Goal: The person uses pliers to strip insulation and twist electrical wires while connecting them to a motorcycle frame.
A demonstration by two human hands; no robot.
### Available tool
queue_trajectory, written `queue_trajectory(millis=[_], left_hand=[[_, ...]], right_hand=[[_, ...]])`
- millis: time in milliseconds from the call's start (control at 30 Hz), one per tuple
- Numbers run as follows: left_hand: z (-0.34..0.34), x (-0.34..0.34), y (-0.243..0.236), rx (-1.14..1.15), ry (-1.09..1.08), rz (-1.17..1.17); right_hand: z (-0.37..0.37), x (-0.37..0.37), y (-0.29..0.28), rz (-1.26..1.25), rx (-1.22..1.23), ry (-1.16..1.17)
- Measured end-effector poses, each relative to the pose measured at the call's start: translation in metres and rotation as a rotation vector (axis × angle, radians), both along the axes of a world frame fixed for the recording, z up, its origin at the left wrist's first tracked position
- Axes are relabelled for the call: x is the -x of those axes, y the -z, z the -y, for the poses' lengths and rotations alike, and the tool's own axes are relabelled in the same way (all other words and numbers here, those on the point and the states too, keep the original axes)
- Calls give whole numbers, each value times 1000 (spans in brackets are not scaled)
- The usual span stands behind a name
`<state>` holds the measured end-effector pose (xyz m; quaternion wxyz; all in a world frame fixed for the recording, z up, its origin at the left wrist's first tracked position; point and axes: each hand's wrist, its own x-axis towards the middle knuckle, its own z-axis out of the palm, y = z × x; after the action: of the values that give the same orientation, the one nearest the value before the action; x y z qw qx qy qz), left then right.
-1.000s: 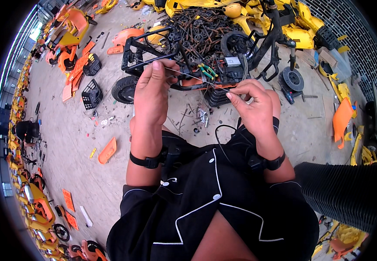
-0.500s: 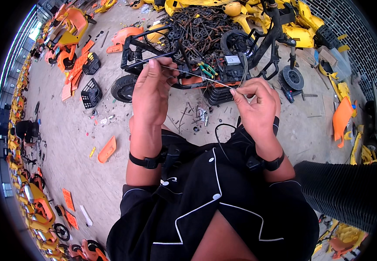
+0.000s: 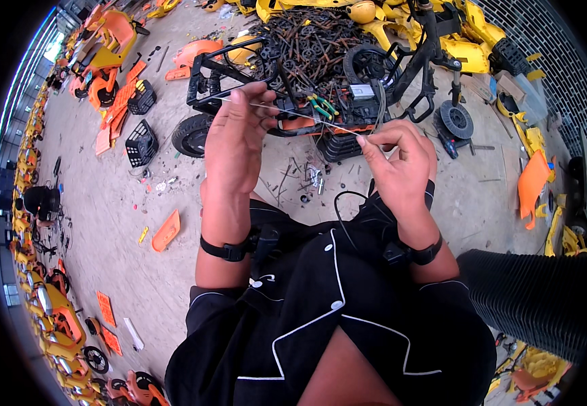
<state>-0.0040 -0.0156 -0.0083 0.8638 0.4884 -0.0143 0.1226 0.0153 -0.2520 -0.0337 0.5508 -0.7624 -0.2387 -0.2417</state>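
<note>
A thin pale metal wire point(image 3: 313, 120) stretches between my two hands in front of the scooter frame. My right hand point(image 3: 401, 162) pinches one end between thumb and fingertips. My left hand point(image 3: 236, 145) is raised with its fingers loosely curled. The wire runs between its thumb and fingers, and a short end sticks out beyond the thumb. Behind the wire stands a stripped black scooter frame point(image 3: 205, 74) with a rear wheel point(image 3: 190, 135). Pliers with green-and-yellow handles point(image 3: 320, 107) rest on the frame, near a box-like part with a silver top point(image 3: 361, 93).
A heap of rusty metal parts point(image 3: 313, 44) lies beyond the frame. Yellow panels point(image 3: 466, 57) are piled at far right, near a power drill point(image 3: 449, 147). Left of me are a black basket point(image 3: 142, 144) and an orange panel point(image 3: 167, 231). Scooters point(image 3: 56, 304) line the left side.
Hardly anything differs. Both hands stay nearly in place with the wire between them, and the view has shifted very slightly.
</note>
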Motion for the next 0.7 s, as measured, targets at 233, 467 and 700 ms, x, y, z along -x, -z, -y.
queue_trajectory(millis=[233,467,700], left_hand=[[18,8,9,-359,225,-58],[23,7,16,-548,251,-45],[21,5,15,-569,145,44]], right_hand=[[-7,4,10,-580,-173,-251],[-11,-1,6,-748,-302,-509],[-7,-3,-15,-986,-295,-688]])
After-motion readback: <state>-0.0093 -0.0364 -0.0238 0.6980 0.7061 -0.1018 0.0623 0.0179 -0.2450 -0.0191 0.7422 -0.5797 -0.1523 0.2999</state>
